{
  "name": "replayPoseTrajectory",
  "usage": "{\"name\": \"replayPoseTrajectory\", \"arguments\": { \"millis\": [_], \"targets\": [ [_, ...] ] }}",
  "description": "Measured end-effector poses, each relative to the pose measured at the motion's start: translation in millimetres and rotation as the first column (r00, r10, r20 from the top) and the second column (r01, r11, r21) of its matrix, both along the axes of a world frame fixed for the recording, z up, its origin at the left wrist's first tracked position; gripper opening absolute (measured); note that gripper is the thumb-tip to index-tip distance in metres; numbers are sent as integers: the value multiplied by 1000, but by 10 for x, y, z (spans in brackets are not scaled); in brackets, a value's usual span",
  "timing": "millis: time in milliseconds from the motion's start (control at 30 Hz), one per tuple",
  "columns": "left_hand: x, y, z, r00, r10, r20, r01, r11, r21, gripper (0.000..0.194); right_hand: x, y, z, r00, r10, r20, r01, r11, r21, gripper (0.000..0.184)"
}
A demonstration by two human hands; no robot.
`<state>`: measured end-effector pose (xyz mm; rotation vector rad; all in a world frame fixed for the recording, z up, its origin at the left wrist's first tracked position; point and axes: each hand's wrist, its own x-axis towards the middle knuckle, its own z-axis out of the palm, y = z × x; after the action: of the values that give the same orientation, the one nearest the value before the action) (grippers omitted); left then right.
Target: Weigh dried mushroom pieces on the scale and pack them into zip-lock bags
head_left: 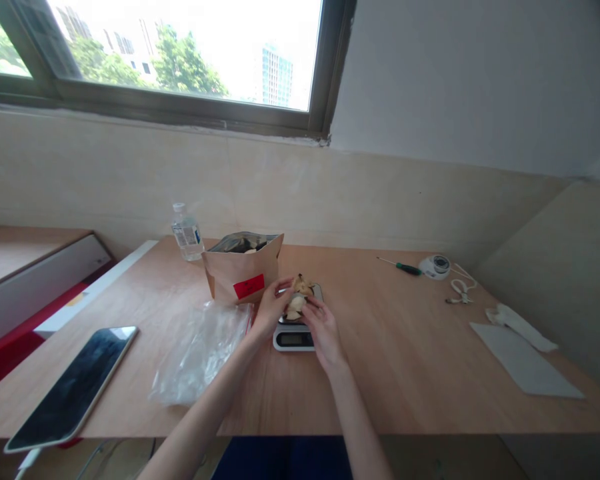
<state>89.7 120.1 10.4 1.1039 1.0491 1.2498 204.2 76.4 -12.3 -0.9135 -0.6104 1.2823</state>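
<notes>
The left hand [273, 310] and right hand [323, 328] sit close together, fingers against a clump of pale, crinkled dried pieces [297, 297] between them, on a black-and-silver digital kitchen scale [293, 339]. The clump's long axis points away from the person; any firm grip cannot be told.

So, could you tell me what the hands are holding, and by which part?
The left hand and right hand seem to pinch pale dried pieces by their sides, over a kitchen scale.
</notes>
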Motion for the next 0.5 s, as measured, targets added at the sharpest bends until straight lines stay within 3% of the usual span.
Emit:
{"name": "replayPoseTrajectory", "arguments": {
  "millis": [200,333,433,500],
  "targets": [
    [68,33,-224,985,140,-100,-144,989,-33,38,3,-15,-80,997,-79,10,80,996,-38,44],
    [53,44,-275,952,213,-221,-218,976,4,34,58,13,-85,989,-131,62,133,991,-28,43],
    [-15,34,-256,905,238,-354,-231,971,62,28,163,-7,-14,973,-144,182,144,989,14,41],
    [-45,26,-239,864,245,-440,-222,969,104,24,213,-34,61,921,-137,365,114,990,84,34]
  ]
}}
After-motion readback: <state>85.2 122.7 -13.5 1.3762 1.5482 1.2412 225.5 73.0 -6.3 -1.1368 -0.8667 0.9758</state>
